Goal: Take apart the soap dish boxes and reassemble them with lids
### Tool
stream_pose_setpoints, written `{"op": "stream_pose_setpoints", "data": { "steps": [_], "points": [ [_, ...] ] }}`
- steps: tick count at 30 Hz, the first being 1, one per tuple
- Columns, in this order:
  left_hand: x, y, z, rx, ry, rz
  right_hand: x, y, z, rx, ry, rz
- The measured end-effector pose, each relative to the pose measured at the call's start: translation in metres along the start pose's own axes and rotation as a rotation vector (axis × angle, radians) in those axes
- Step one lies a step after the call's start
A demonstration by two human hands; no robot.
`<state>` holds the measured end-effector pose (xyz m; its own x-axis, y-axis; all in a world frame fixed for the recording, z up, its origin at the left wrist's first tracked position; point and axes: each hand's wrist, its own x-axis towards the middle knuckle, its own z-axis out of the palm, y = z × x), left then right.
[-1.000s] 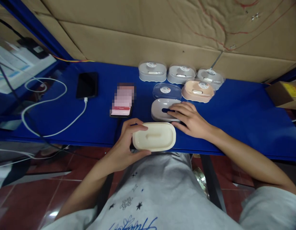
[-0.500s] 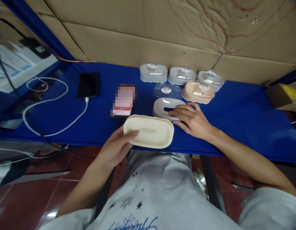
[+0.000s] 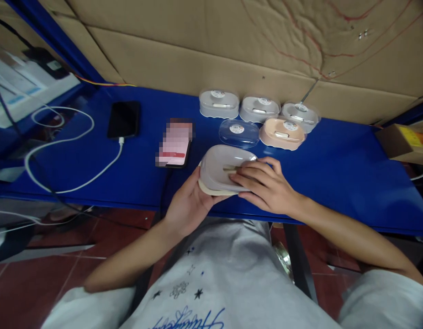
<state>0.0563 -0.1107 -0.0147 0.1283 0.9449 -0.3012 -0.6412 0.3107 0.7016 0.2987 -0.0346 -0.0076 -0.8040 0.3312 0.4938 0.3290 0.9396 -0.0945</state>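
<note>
My left hand [image 3: 189,203] is wrapped round the left end of a cream oval plastic tray [image 3: 211,190], held tilted above the table's front edge. Over it lies a greyish-white oval plastic shell [image 3: 216,160] with a slot in its middle. My right hand [image 3: 266,185] grips the right end of this shell, its fingers reaching across the slot. Only the tray's lower rim shows beneath the shell, so I cannot tell whether the two are fitted together. Just behind, a clear oval lid [image 3: 239,133] with a round sticker lies on the table.
A peach lidded box [image 3: 282,135] and several grey lidded boxes [image 3: 219,105] stand at the back of the blue table [image 3: 338,183]. A lit phone [image 3: 175,148] and a dark phone [image 3: 124,119] on a white cable [image 3: 91,185] lie left. A cardboard box [image 3: 399,145] sits right.
The white shell has been lifted from the table and brought left onto the cream tray. My left hand has turned the tray, which now sits under the shell.
</note>
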Motion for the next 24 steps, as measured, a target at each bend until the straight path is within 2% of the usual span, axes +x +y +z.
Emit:
{"op": "stream_pose_setpoints", "data": {
  "steps": [3, 8, 12, 16, 19, 22, 24],
  "points": [
    [0.002, 0.000, 0.003, 0.013, -0.026, 0.063, 0.001, 0.000, 0.002, -0.031, -0.003, -0.009],
    [0.003, -0.003, 0.000, 0.070, 0.033, 0.088, 0.000, 0.000, 0.008, -0.034, -0.097, -0.004],
    [0.005, -0.002, -0.002, -0.004, 0.059, 0.105, 0.000, 0.011, 0.012, 0.107, -0.114, 0.011],
    [0.005, 0.002, -0.005, -0.088, 0.091, 0.131, -0.001, 0.039, 0.014, 0.226, -0.053, 0.213],
    [0.005, 0.005, -0.007, -0.128, 0.093, 0.107, -0.004, 0.058, 0.017, 0.185, -0.110, 0.382],
    [0.005, 0.006, -0.007, -0.138, 0.065, 0.112, -0.005, 0.064, 0.020, 0.114, -0.166, 0.452],
    [0.006, 0.005, -0.008, -0.137, 0.041, 0.119, -0.006, 0.061, 0.019, 0.060, -0.150, 0.451]
  ]
}}
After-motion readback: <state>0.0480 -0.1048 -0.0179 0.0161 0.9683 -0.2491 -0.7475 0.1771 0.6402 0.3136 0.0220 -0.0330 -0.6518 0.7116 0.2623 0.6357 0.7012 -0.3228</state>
